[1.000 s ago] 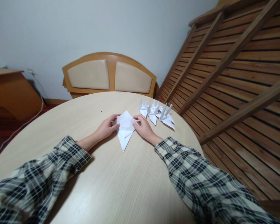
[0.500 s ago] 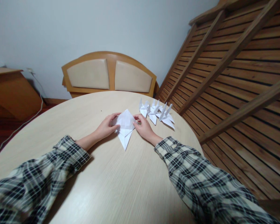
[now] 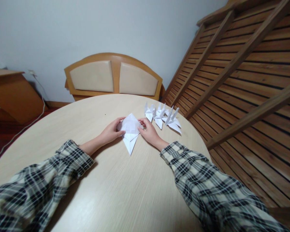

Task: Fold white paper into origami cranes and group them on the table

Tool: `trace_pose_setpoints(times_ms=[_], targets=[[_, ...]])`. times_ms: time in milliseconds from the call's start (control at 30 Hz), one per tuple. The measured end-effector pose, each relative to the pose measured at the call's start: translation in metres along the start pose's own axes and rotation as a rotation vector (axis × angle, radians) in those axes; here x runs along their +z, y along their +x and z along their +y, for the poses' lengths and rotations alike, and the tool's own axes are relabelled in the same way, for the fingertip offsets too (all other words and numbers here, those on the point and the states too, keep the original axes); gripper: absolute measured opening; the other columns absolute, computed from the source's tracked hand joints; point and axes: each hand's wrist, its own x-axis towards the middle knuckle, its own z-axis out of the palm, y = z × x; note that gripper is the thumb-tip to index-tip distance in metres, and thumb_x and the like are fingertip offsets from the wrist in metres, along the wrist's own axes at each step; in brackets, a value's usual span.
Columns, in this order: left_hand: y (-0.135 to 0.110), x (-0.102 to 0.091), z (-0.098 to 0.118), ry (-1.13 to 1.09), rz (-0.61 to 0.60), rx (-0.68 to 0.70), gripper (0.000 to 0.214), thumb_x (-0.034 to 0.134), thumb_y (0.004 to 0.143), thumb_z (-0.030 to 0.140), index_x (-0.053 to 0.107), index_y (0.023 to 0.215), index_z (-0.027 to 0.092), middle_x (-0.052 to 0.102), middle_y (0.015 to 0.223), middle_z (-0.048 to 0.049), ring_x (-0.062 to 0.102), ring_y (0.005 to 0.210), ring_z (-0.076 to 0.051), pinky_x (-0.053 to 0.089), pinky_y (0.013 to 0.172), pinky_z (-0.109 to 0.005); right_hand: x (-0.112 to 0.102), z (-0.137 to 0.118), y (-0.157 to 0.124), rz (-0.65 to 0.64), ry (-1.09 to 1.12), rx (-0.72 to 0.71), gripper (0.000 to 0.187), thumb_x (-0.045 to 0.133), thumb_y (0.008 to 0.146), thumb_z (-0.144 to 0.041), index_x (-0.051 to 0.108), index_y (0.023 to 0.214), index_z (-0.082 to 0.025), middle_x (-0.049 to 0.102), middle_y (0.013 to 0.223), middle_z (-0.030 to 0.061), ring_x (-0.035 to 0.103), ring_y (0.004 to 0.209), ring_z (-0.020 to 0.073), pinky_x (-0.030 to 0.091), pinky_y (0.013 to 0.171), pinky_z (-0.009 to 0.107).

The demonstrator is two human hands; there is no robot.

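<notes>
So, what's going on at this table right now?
A person in plaid sleeves is handling a folded white paper at a round wooden table. The left hand grips its left corner and the right hand its right corner, with one point of the paper aimed back toward the person. It is a flat, creased kite-like shape at this moment. Beyond the right hand, a cluster of white paper cranes stands on the table.

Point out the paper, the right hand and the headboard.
Paper (image 3: pixel 130 127), head view: middle of its wide part.
Right hand (image 3: pixel 150 131), head view: back of the hand.
Headboard (image 3: pixel 116 77), head view: wooden strip between cushions.
</notes>
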Motion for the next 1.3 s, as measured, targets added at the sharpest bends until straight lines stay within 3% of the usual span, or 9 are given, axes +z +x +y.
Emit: trace_pose_setpoints(times_ms=[267, 800, 1033, 1300], targets=[[-0.0010, -0.0006, 0.0004, 0.089, -0.031, -0.006, 0.068, 0.069, 0.073, 0.023, 0.051, 0.138, 0.015, 0.064, 0.120, -0.0162, 0.059, 0.103, -0.029, 0.047, 0.089, -0.043, 0.0019, 0.0046, -0.0003, -0.022, 0.011, 0.019, 0.044, 0.059, 0.078, -0.009, 0.057, 0.119, -0.022, 0.061, 0.116, 0.0071, 0.059, 0.104, 0.0192, 0.050, 0.095, 0.040], [-0.0014, -0.0014, 0.0011, 0.200, -0.064, 0.032, 0.062, 0.058, 0.082, 0.024, 0.045, 0.142, 0.012, 0.063, 0.124, -0.0166, 0.059, 0.101, -0.026, 0.047, 0.086, -0.040, 0.0023, 0.0066, -0.0003, -0.037, -0.029, 0.020, 0.044, 0.059, 0.077, -0.006, 0.057, 0.119, -0.021, 0.063, 0.115, 0.0073, 0.061, 0.104, 0.0189, 0.051, 0.096, 0.041], [-0.0016, -0.0012, -0.0008, 0.205, -0.054, 0.048, 0.058, 0.057, 0.083, 0.021, 0.047, 0.140, 0.016, 0.064, 0.122, -0.0142, 0.059, 0.096, -0.023, 0.047, 0.085, -0.039, 0.0018, 0.0058, -0.0007, -0.044, -0.040, 0.029, 0.045, 0.059, 0.077, -0.006, 0.057, 0.119, -0.022, 0.063, 0.115, 0.0068, 0.061, 0.103, 0.0189, 0.051, 0.097, 0.041], [-0.0023, -0.0014, 0.0040, 0.229, -0.060, 0.039, 0.059, 0.055, 0.082, 0.020, 0.046, 0.140, 0.012, 0.064, 0.120, -0.0152, 0.059, 0.098, -0.024, 0.046, 0.086, -0.039, 0.0013, 0.0048, -0.0006, -0.049, -0.065, 0.024, 0.047, 0.058, 0.075, -0.005, 0.057, 0.119, -0.021, 0.064, 0.114, 0.0068, 0.062, 0.102, 0.0192, 0.051, 0.097, 0.042]])
